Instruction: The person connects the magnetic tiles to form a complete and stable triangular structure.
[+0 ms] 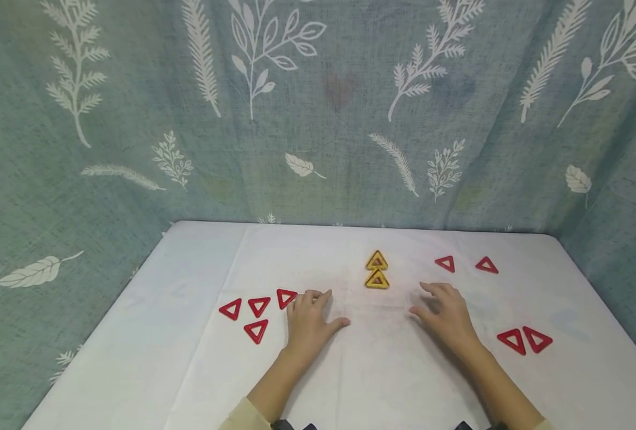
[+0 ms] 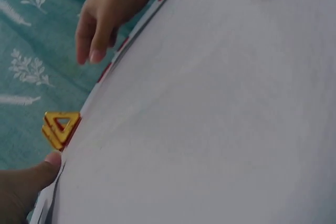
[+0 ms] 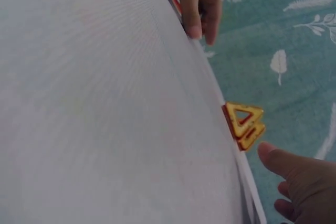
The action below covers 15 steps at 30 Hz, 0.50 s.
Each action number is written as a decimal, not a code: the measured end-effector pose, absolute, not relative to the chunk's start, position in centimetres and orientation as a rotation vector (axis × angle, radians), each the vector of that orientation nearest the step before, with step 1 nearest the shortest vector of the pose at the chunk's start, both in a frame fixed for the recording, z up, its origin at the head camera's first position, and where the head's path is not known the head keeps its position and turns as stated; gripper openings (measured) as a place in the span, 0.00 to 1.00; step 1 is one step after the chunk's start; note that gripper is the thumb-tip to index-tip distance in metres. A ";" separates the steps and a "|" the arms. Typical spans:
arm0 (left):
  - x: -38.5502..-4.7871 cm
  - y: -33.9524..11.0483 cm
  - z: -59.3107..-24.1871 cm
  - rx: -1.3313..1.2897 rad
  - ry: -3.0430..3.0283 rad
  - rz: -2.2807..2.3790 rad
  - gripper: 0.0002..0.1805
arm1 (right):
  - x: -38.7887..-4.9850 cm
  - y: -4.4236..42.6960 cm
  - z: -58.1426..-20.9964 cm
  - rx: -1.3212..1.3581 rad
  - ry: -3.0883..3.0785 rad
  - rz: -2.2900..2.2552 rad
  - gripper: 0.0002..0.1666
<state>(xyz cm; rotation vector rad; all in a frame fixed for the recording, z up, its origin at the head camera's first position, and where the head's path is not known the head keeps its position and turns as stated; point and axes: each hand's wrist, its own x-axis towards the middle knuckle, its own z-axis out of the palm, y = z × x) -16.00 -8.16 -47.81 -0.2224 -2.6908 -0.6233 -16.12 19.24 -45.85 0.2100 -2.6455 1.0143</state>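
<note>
Two yellow triangle frames (image 1: 377,279) stand one behind the other near the middle of the white table, with red showing at their bases in both wrist views. My left hand (image 1: 309,322) is left of them, thumb apart from the fingers, holding nothing. Its fingertips are by a red triangle frame (image 1: 283,299); whether they touch it I cannot tell. On the other side, my right hand (image 1: 449,316) hovers with its fingers loosely bent and nothing between them. In the right wrist view, the right thumb (image 3: 281,161) is near the yellow triangles (image 3: 244,121) but apart from them.
More red triangle frames (image 1: 255,331) lie at the left of the white table (image 1: 382,382). Two red triangles (image 1: 487,265) lie at the back right, and another pair (image 1: 537,339) lies right of my right forearm. A green leaf-patterned curtain (image 1: 339,119) hangs behind the table.
</note>
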 end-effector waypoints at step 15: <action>-16.0 -12.9 -46.8 -0.003 -2.638 -0.819 0.33 | -13.7 24.1 -44.9 0.273 -2.543 0.758 0.35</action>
